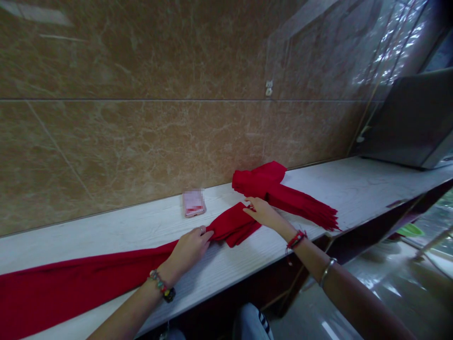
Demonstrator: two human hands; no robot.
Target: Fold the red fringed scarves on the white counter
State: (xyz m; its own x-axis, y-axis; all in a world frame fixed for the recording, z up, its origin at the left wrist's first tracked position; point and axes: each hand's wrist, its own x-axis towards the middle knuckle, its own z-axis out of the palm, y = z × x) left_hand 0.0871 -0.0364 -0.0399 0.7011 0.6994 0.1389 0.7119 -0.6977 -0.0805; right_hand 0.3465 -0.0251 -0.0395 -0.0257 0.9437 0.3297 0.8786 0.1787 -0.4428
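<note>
A long red cloth (81,278) runs along the white tabletop from the left edge to the middle, where its end is gathered into folds. My left hand (189,252), with a beaded bracelet at the wrist, grips the narrowed part of this cloth between thumb and fingers. Over the folded end is my right hand (260,211), its fingers curled at the cloth's upper edge; whether they pinch it is unclear. Just behind my right hand lies a second red bundle (293,200), with a fringed end pointing right.
A pink phone-like object (194,203) lies near the wall behind my left hand. The white table (354,184) runs along a brown marble wall. A large grey box-shaped object (406,123) stands at the far right end.
</note>
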